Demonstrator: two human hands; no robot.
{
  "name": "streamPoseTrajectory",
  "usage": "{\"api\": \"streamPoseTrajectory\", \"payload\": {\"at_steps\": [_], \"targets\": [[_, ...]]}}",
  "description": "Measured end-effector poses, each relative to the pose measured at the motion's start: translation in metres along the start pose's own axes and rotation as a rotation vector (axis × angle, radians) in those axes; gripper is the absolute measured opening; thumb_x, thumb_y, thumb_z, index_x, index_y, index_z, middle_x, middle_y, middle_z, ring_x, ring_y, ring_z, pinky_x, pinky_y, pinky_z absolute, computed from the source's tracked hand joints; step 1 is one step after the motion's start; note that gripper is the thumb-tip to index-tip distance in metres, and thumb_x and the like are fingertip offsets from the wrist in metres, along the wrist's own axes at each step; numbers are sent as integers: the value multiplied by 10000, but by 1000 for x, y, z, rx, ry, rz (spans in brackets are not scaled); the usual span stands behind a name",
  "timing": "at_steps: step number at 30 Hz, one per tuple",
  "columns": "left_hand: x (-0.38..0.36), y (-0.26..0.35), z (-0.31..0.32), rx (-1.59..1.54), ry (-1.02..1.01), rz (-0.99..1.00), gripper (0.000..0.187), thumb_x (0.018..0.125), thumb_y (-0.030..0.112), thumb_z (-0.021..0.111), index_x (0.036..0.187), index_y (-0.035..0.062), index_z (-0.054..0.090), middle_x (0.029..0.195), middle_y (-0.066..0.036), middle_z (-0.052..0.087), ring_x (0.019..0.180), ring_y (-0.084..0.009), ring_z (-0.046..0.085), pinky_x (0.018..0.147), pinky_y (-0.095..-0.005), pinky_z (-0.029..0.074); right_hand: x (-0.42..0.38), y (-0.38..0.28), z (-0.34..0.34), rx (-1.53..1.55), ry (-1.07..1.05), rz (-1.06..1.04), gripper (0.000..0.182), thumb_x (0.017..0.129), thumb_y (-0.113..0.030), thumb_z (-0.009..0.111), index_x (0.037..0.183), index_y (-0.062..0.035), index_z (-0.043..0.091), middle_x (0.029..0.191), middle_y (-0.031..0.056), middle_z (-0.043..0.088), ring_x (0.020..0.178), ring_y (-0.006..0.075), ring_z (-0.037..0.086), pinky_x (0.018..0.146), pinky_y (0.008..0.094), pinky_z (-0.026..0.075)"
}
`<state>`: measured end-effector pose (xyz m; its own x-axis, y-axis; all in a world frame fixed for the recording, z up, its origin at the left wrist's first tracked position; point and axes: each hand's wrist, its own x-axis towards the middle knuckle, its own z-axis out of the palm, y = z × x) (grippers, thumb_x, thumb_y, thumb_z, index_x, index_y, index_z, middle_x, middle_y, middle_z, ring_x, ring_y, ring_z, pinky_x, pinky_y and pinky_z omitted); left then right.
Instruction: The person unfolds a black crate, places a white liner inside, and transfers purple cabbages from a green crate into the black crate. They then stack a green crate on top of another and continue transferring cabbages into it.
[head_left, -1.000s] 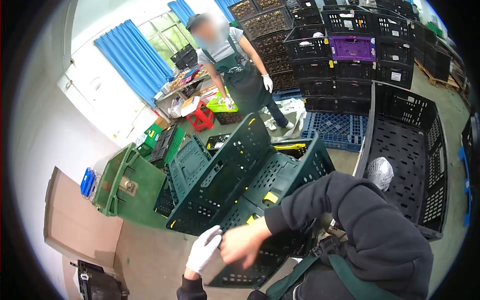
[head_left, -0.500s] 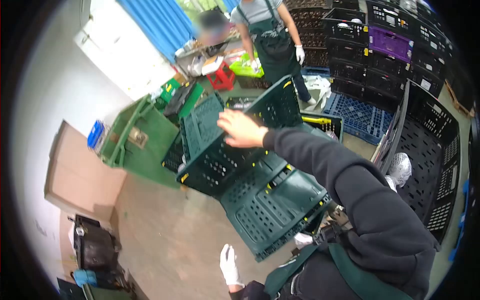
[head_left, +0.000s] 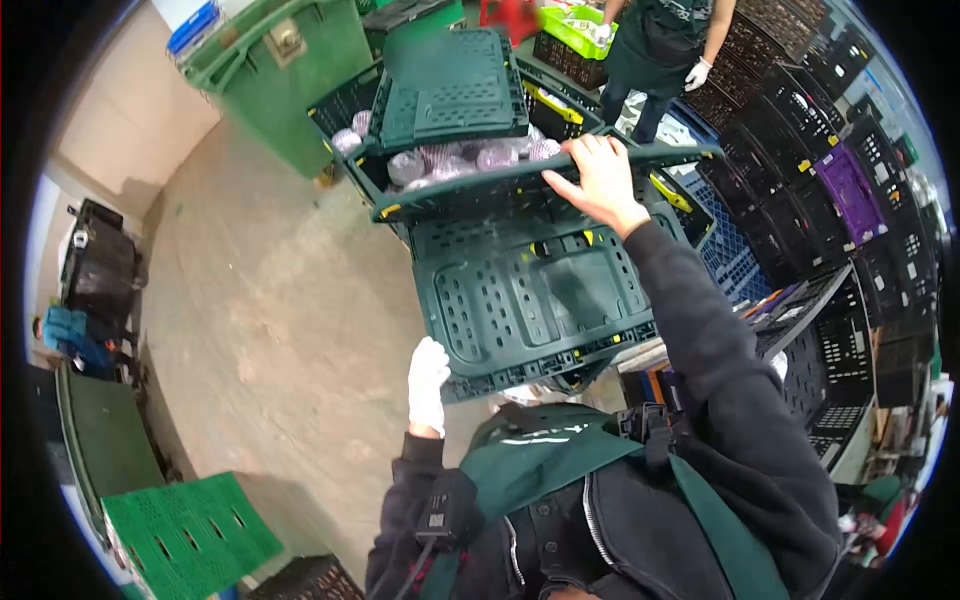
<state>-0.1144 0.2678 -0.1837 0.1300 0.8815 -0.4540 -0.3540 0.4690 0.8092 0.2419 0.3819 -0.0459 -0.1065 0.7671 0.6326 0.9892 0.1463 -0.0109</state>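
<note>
My bare right hand [head_left: 600,180] is on the top edge of the raised side wall [head_left: 540,178] of a dark green folding crate, with its fingers over the rim and thumb on the near side. In front of that wall lies a flat perforated green panel [head_left: 500,300] of the same crate stack. At the panel's left front corner is my left hand [head_left: 428,380] in a white glove, its fingers curled against the edge. Behind the wall, wrapped packs [head_left: 455,165] sit inside a crate, partly under a tilted green crate lid [head_left: 445,95].
A green wheeled bin [head_left: 290,80] stands behind at left. A co-worker [head_left: 670,50] in an apron stands beyond the crates. Stacked black crates [head_left: 770,150] and a purple crate [head_left: 848,195] are at right. A green slatted box [head_left: 190,535] lies at lower left.
My view has tilted downward. My right hand has gone from over the crate onto the wall's rim. My left hand has come up from below to the panel's corner.
</note>
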Motion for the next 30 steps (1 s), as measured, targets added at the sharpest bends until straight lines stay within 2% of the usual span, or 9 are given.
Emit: {"api": "streamPoseTrajectory", "payload": {"at_steps": [4, 7, 10, 12, 14, 17, 20, 25, 30], "targets": [[12, -5, -12, 43, 35, 145, 402, 887, 167, 459, 1280, 86, 430, 1162, -13, 533, 1019, -87, 508, 854, -236, 397, -85, -19, 9, 331, -132, 221, 256, 796, -354, 593, 801, -99, 613, 845, 67, 572, 839, 255, 539, 774, 382, 384], [25, 4, -18, 3, 69, 146, 415, 909, 249, 370, 1297, 109, 416, 1298, -48, 443, 1189, -185, 406, 1000, -355, 277, -127, -31, 3, 258, -185, 353, 241, 794, -318, 601, 816, -78, 612, 829, 78, 572, 838, 261, 543, 765, 377, 398], [38, -1, -34, 142, -128, 194, 471, 890, 237, 428, 1340, 119, 356, 1327, -13, 418, 1204, -164, 382, 997, -334, 273, -152, -25, -14, 158, -133, 480, 251, 788, -310, 608, 867, -72, 603, 881, 96, 570, 885, 285, 531, 764, 379, 412], [62, -4, -36, 125, -90, -82, 479, 886, 265, 481, 1329, 120, 370, 1311, 2, 429, 1179, -155, 400, 977, -342, 296, -179, -5, -10, 148, -134, 652, 320, 792, -351, 595, 940, -68, 583, 964, 132, 547, 906, 305, 522, 785, 391, 423], [66, -8, -26, 241, -43, -15, 554, 851, 455, 507, 1297, 139, 415, 1308, -57, 454, 1209, -221, 402, 1003, -380, 274, -202, 4, -15, 246, -92, 854, 349, 808, -368, 581, 956, -52, 582, 951, 137, 549, 913, 304, 528, 787, 380, 434], [66, 3, -16, 272, -3, -107, 620, 810, 499, 540, 1296, 139, 404, 1333, -54, 423, 1224, -226, 376, 999, -408, 255, -237, 5, -8, 473, 5, 1056, 362, 800, -347, 611, 929, -10, 586, 896, 161, 576, 847, 265, 583, 755, 352, 458], [60, 8, -11, 359, 40, -178, 571, 809, 484, 550, 1263, 155, 442, 1304, -43, 456, 1173, -212, 419, 984, -415, 263, -261, -1, 2, 517, 32, 1089, 401, 789, -337, 623, 931, 37, 597, 846, 179, 624, 801, 264, 611, 729, 346, 478], [71, -9, -12, 79, -179, -163, 525, 897, 408, 471, 1251, 21, 460, 1232, -46, 526, 1075, -186, 506, 915, -291, 377, -268, -21, 1, 372, 23, 1060, 315, 768, -309, 633, 928, -38, 623, 896, 143, 602, 840, 260, 575, 763, 353, 459], [55, 18, -5, 337, -79, -230, 555, 854, 500, 493, 1228, 90, 491, 1193, -40, 552, 1082, -200, 509, 932, -391, 358, -268, -34, -10, 373, 38, 999, 302, 777, -280, 606, 967, -46, 597, 974, 123, 582, 968, 286, 519, 849, 372, 411]]}}
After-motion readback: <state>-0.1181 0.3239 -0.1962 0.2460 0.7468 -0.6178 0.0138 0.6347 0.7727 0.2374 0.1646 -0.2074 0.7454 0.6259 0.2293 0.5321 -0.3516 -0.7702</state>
